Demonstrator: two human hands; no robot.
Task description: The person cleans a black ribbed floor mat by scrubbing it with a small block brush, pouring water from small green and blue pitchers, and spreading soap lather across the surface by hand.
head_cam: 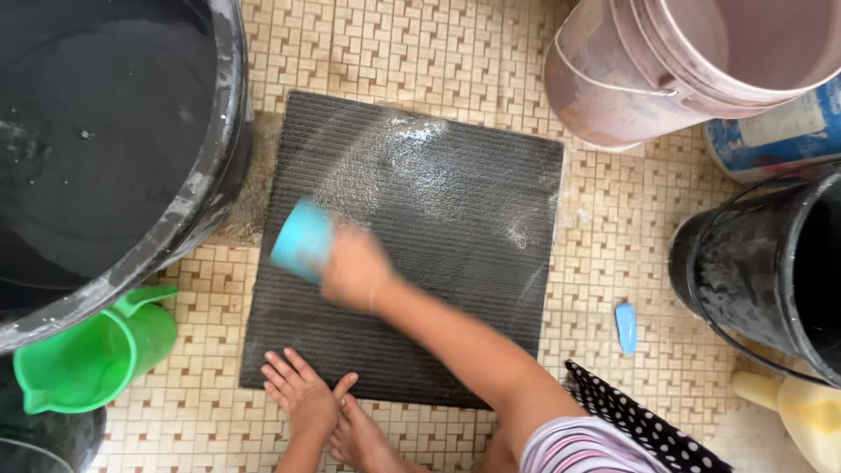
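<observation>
Scrubbing is best kept along the ribs of the soapy dark mat [438,228] at frame centre; the right hand [355,267] is closed in a grip around the blue brush [302,238], while the mat's lower edge is pinned by the flat, open left hand [302,394].

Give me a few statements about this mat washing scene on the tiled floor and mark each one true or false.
1. The right hand grips a light blue brush on the dark mat. True.
2. The left hand is lifted off the mat. False: it lies flat on the near edge.
3. A green jug stands left of the mat. True.
4. The mat is dry. False: suds show on it.
5. The blue soap bar lies on the mat. False: it lies on the tiled floor, to the right.
</observation>
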